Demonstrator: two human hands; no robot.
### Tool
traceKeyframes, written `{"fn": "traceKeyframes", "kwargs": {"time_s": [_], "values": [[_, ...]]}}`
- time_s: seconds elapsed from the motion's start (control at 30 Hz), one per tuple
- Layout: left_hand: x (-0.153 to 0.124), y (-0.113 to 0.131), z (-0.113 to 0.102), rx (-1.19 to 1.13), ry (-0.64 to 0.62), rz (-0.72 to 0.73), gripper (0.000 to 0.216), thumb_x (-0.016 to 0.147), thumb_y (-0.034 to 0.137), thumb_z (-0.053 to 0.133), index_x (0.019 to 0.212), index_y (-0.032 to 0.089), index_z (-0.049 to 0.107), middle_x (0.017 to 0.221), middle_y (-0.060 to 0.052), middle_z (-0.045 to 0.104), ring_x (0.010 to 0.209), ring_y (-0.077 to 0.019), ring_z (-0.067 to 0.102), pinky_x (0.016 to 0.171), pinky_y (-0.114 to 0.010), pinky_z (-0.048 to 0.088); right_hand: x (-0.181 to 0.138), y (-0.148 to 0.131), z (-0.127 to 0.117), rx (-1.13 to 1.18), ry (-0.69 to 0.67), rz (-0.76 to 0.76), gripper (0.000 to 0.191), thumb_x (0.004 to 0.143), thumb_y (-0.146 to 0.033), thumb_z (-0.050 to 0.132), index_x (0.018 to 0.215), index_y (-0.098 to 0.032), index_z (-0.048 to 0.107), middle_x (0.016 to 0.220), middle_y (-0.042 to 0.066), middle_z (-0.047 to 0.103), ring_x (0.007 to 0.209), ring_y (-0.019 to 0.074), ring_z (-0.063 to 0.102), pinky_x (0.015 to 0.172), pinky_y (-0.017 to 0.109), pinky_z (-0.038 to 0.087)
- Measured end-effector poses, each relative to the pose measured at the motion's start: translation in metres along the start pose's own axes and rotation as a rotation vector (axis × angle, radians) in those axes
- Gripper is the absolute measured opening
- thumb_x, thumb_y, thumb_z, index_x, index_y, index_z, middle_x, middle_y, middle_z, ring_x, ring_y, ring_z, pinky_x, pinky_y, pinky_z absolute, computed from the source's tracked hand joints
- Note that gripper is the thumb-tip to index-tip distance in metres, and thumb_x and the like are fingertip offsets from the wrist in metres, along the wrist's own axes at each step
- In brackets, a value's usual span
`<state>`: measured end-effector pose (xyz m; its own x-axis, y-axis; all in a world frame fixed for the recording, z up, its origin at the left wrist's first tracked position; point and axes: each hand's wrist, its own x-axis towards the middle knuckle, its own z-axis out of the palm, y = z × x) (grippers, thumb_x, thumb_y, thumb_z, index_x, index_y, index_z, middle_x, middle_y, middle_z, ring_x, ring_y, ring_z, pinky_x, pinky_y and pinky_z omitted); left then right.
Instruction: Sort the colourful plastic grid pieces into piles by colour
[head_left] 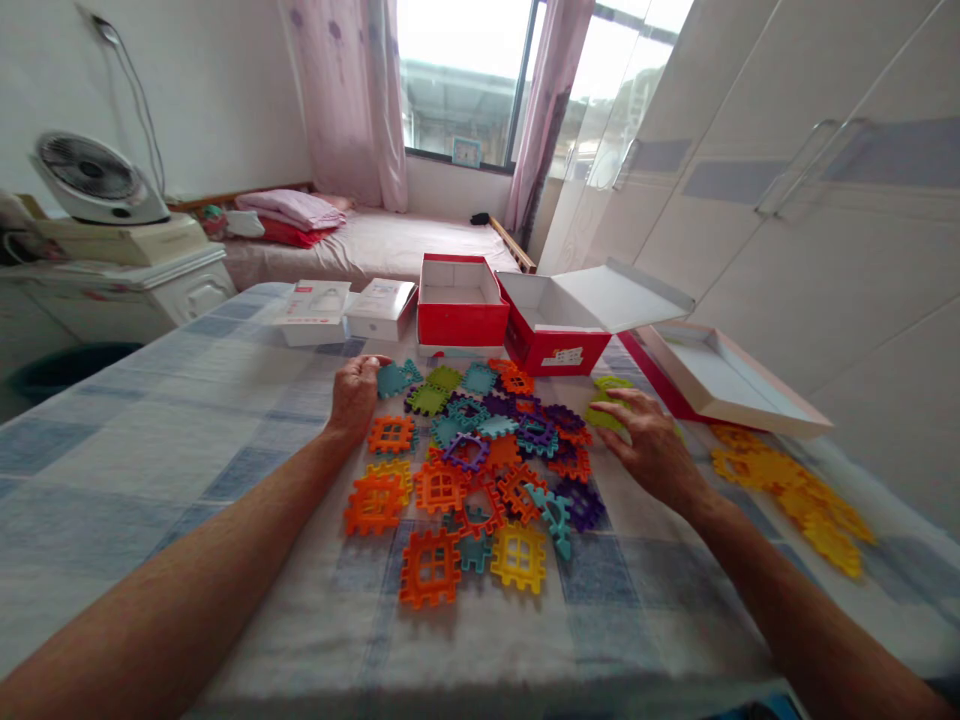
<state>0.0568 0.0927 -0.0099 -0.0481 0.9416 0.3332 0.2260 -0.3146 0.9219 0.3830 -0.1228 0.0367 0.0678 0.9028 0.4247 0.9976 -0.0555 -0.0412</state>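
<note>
- Loosely, the left hand (pixel 354 392) sits at the far left edge of the heap. Its fingers curl toward a teal plastic notched tile (pixel 396 378) and the fingertips touch it, but I cannot tell whether they pinch it or only rest there.
- The right hand (pixel 651 445) lies palm down at the far right edge with its fingers flat and spread. The tips rest on a lime-green plastic notched tile (pixel 604 416), and the hand grips nothing.
- Between the hands lies the heap of orange, teal, purple and yellow plastic lattice tiles (pixel 480 470). They sit loose and overlapping on the blue-and-white checked tablecloth (pixel 150 440).
- Judging by this, the step in hand is picking through the heap from its two sides. Both chosen tiles are flat on the cloth and neither has been lifted.
- Taking up either tile would call for closing finger and thumb on its notched rim. It would then need raising straight up, so the teeth of neighbouring tiles do not catch and drag along.
- Just beyond the heap stand two open red cardboard boxes (pixel 461 312), the right-hand one with a white flap held out.
- A shallow red-edged cardboard lid (pixel 712 378) lies to the right. Near it a separate cluster of yellow plastic tiles (pixel 795 495) sits apart from the main heap.
</note>
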Motion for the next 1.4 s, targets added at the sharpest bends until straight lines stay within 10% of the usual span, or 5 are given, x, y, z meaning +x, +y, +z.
{"fn": "traceKeyframes", "kwargs": {"time_s": [0.2,0.57,0.83,1.0,1.4], "values": [[-0.001,0.0,-0.001,-0.03,-0.026,-0.004,0.036,0.078,0.037,0.041,0.085,0.014,0.067,0.073,-0.003,0.061,0.062,-0.0148,0.049,0.056,-0.025,0.038,0.011,-0.059,0.005,0.267,-0.217,-0.162,0.047,0.08,-0.041,0.061,0.124,-0.026,0.056,0.125,0.008,0.055,0.116,0.0237,0.05,0.096,0.042,0.04],[-0.002,0.004,0.001,-0.054,-0.007,-0.013,0.036,0.078,0.04,0.041,0.082,0.015,0.067,0.075,-0.004,0.063,0.064,-0.0159,0.051,0.059,-0.027,0.039,0.044,-0.105,-0.009,0.409,-0.224,-0.22,0.026,0.089,-0.042,0.05,0.089,-0.022,0.067,0.096,0.004,0.066,0.092,0.0172,0.059,0.084,0.033,0.043],[-0.002,0.004,0.0,-0.059,0.009,-0.025,0.034,0.078,0.038,0.041,0.083,0.015,0.066,0.079,-0.005,0.064,0.069,-0.0166,0.054,0.063,-0.026,0.041,0.11,-0.163,0.038,0.165,-0.323,-0.238,0.066,0.079,-0.056,0.055,0.129,-0.015,0.048,0.128,0.019,0.052,0.123,0.0356,0.041,0.096,0.054,0.033],[-0.001,0.002,0.002,-0.067,0.012,-0.027,0.034,0.078,0.038,0.041,0.082,0.015,0.066,0.078,-0.005,0.065,0.068,-0.0162,0.055,0.06,-0.026,0.042,0.135,-0.171,0.057,0.073,-0.491,-0.171,0.074,0.071,-0.065,0.058,0.126,-0.016,0.05,0.12,0.019,0.058,0.121,0.0384,0.041,0.097,0.057,0.029],[-0.001,0.001,0.001,-0.06,-0.002,-0.022,0.032,0.079,0.035,0.042,0.084,0.015,0.066,0.076,-0.006,0.063,0.068,-0.0168,0.054,0.062,-0.028,0.042,0.121,-0.173,0.066,0.246,-0.374,-0.169,0.046,0.077,-0.038,0.058,0.12,-0.021,0.057,0.117,0.014,0.056,0.112,0.0298,0.049,0.087,0.039,0.04]]}}
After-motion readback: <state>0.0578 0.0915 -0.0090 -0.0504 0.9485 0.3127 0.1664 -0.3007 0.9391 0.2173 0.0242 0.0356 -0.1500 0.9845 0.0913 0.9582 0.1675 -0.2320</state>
